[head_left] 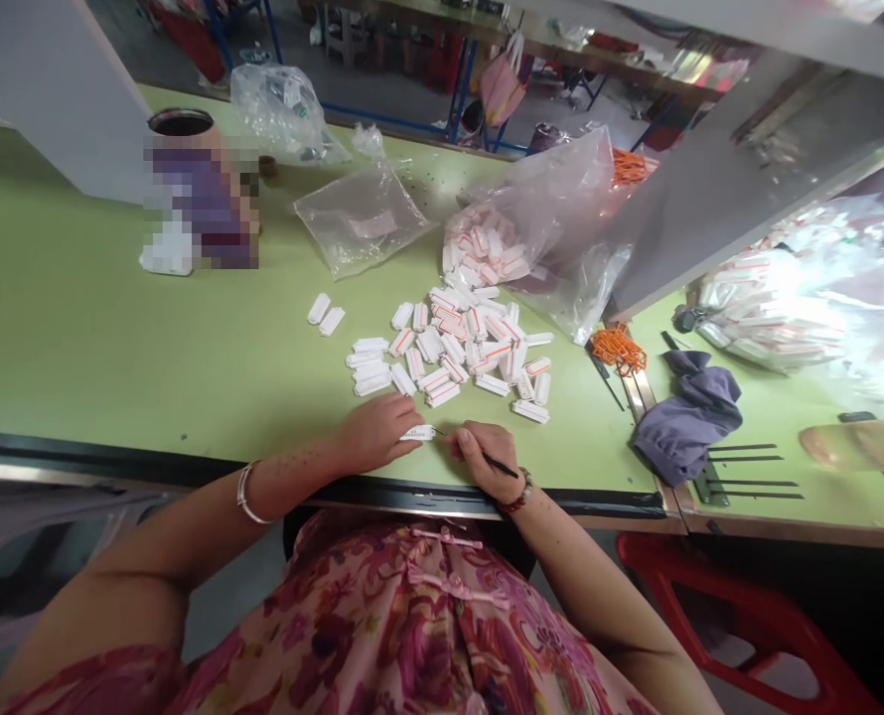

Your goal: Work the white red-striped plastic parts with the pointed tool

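My left hand (373, 433) is closed around a small white plastic piece (416, 433) near the table's front edge. My right hand (487, 459) grips a slim black pointed tool (500, 464); its tip is at the right end of the white piece, and I cannot tell if they touch. Just beyond both hands lies a loose pile of similar white pieces (431, 346), several with orange-red strips. Two more white pieces (327, 314) lie apart to the left of the pile.
A clear bag of white pieces (487, 248) opens toward the pile, beside a flat plastic bag (364, 214). Orange parts (619, 350), a purple-grey cloth sleeve (691, 412) and thin black strips (755, 485) lie right. A cup (200, 199) stands back left; a red stool (740, 616) is below.
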`<state>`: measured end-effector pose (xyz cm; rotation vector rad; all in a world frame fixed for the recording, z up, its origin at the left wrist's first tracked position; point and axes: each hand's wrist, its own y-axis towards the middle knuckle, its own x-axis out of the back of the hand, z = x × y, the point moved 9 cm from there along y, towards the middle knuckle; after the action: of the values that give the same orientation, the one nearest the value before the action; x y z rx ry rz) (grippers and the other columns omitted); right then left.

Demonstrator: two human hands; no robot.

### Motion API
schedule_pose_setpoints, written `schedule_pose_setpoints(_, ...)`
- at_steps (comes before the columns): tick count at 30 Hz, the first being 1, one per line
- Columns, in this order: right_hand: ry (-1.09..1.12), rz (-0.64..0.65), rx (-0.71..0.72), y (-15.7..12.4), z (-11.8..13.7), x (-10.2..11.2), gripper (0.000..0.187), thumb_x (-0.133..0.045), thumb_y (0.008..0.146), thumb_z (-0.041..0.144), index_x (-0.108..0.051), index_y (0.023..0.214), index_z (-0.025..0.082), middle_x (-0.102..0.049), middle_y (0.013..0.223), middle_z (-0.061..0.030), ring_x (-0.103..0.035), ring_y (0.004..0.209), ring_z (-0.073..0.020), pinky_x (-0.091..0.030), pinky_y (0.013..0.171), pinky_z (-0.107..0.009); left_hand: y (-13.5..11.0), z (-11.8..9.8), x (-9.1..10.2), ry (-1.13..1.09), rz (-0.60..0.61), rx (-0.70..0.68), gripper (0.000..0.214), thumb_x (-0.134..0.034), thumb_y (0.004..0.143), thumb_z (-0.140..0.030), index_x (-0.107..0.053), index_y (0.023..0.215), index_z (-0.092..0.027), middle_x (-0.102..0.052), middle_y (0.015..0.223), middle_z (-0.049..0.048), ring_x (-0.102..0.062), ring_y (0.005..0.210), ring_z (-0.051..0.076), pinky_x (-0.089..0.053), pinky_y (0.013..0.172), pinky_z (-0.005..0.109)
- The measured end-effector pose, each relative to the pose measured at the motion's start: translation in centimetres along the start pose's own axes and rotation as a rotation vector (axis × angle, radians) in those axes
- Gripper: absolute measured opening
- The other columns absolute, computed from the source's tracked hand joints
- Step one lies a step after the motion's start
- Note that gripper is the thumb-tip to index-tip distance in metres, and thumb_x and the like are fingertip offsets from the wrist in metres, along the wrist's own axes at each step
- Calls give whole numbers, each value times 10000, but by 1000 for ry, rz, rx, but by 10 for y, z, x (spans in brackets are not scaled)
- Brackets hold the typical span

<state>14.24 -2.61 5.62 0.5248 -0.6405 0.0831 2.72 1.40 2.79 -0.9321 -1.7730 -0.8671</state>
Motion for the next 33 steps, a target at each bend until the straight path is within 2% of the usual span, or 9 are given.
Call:
schedule_pose_setpoints(3, -22, 8, 74, -1, 7, -3, 427, -323, 1022, 288, -650, 773, 170, -599, 567, 1, -538, 501, -92, -422, 540, -225, 1, 3, -3, -23, -11, 12, 223, -542, 935, -364, -628, 985, -165, -581, 918, 60, -518, 886, 205, -394, 765, 307)
schedule_pose_setpoints(8, -68, 29, 118, -3, 8, -6, 372, -350, 1011, 253, -650, 809, 164, -611, 600, -11, -557, 548, -109, -424, 567, -241, 1, 5, -5, -17, 4, 33, 244, -524, 944, -392, -631, 993, -177, -572, 915, 56, -509, 872, 202, -383, 755, 306)
schedule_pose_setpoints(19, -255, 57, 268, -1, 29, -12, 307, -390, 962, 163, -565, 710, 178, -557, 575, -18, -487, 542, -137, -369, 555, -280, 4, 1, -3, -29, -3, 3, 261, -519, 943, -396, -634, 970, -162, -576, 875, 61, -502, 847, 210, -379, 753, 320)
schedule_pose_setpoints(22, -265, 48, 291, -2, 31, -12, 292, -398, 950, 156, -557, 706, 181, -548, 563, -15, -474, 528, -140, -365, 544, -285, 4, 0, -2, -44, -2, 1, 255, -510, 946, -386, -634, 965, -163, -582, 867, 60, -503, 835, 208, -377, 746, 319)
schedule_pose_setpoints(26, -181, 7, 299, -3, 31, -5, 263, -371, 955, 146, -589, 810, 166, -611, 624, -33, -539, 576, -145, -413, 574, -279, 5, 0, -1, -42, -4, 8, 265, -485, 955, -388, -632, 969, -168, -588, 859, 60, -507, 823, 203, -373, 740, 318)
schedule_pose_setpoints(33, -212, 43, 288, -2, 30, -8, 217, -405, 941, 131, -596, 846, 168, -641, 667, -43, -568, 601, -154, -435, 585, -287, 6, 0, -1, -30, -4, 11, 268, -474, 959, -381, -633, 983, -166, -591, 854, 61, -507, 811, 204, -362, 714, 321)
